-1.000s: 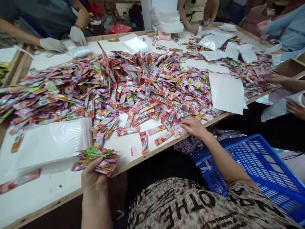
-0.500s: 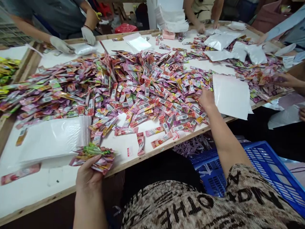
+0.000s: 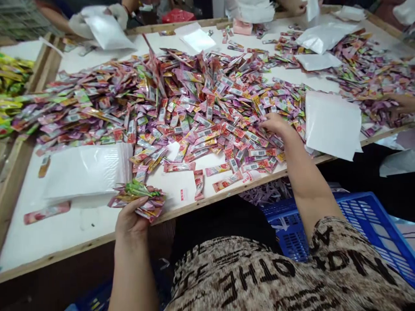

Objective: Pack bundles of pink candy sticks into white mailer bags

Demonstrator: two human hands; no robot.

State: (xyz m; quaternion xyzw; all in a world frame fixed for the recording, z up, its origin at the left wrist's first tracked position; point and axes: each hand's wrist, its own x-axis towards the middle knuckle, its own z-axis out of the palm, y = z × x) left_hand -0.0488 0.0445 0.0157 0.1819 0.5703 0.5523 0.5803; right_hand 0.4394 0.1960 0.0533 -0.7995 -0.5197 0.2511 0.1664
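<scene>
My left hand [image 3: 134, 214] is closed round a bundle of small snack packets [image 3: 142, 196], held just over the table's near edge. Green, pink and purple wrappers fan out above the thumb. My right hand [image 3: 275, 124] reaches into the near right side of a large heap of the same stick-shaped packets [image 3: 194, 93]. Its fingers are drawn together among pink and purple wrappers, and anything between them is hidden. Left of the heap, close to my left hand, lies a stack of clear-white plastic bags [image 3: 87, 170]. Another white bag [image 3: 332, 123] lies just right of my right forearm.
A wooden rim [image 3: 207, 203] edges the white table. Below it on the right stands a blue plastic crate [image 3: 366, 220]. Across the table, a co-worker's gloved hands hold a white pouch [image 3: 108, 32]. Filled pouches [image 3: 324, 36] and more packets lie far right, where another person's hand reaches in.
My right hand has shifted left and inward over the packets. The left hand keeps its bundle. Across the table, the gloved hands have raised a white pouch. My view has tilted down slightly.
</scene>
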